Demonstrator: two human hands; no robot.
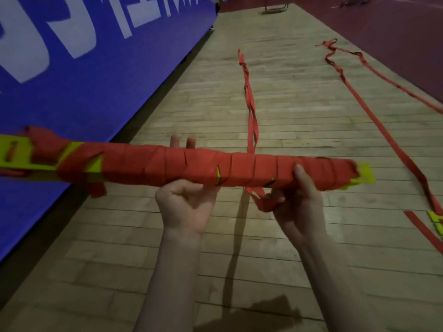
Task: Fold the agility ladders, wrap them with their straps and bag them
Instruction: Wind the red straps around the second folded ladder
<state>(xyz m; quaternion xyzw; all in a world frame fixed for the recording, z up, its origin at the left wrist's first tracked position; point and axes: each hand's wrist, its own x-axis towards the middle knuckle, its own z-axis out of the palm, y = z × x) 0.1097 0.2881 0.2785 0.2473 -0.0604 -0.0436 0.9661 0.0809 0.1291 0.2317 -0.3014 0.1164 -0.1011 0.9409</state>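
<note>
A folded agility ladder bundle [167,164] of yellow rungs lies level in front of me, wound along most of its length in red strap. My left hand [187,207] holds the bundle from below near its middle, fingertips showing over the far side. My right hand [299,197] grips the bundle near its right end, thumb on the near face, and pinches a loose bit of red strap [266,202] under it. The strap's free length [251,111] trails from the bundle away across the floor.
A second ladder's red straps [359,97] run along the wooden floor at the right, with a yellow rung [437,224] at the right edge. A blue padded banner wall [72,68] lines the left. A metal frame [275,8] stands far back.
</note>
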